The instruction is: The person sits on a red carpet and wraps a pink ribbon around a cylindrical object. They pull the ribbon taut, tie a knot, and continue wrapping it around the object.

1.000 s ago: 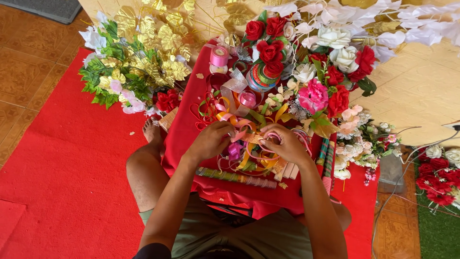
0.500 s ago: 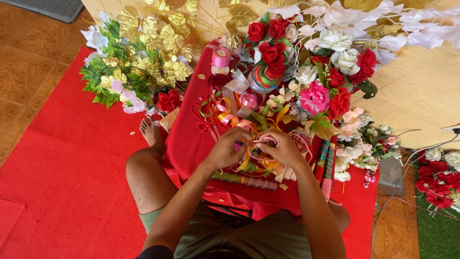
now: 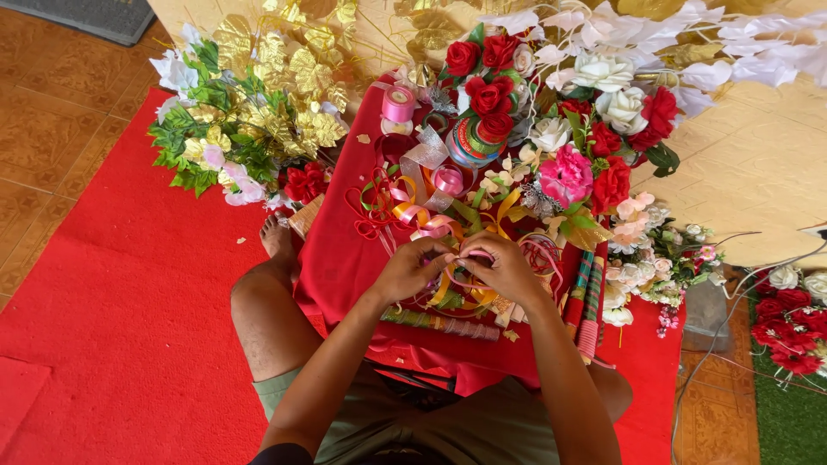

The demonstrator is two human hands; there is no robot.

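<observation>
left hand [image 3: 412,269] pinching pink ribbon [image 3: 465,258] | right hand [image 3: 508,267] pinching same ribbon, fingertips meeting | ribbon over red cloth [image 3: 336,258], mid-lap | progress: loop half-shaped, looks unfinished; loose ribbons [image 3: 405,207], spool [image 3: 398,105], flowers [image 3: 564,176] still unused

Bright even daylight, soft shadows, sharp focus, slight wide-angle distortion

Ribbon curls [image 3: 412,209] and flower heaps [image 3: 568,129] crowd ahead of both hands [image 3: 461,269]; wrapped rolls [image 3: 588,301] block the right, while bare red cloth [image 3: 332,258] opens leftward.
</observation>
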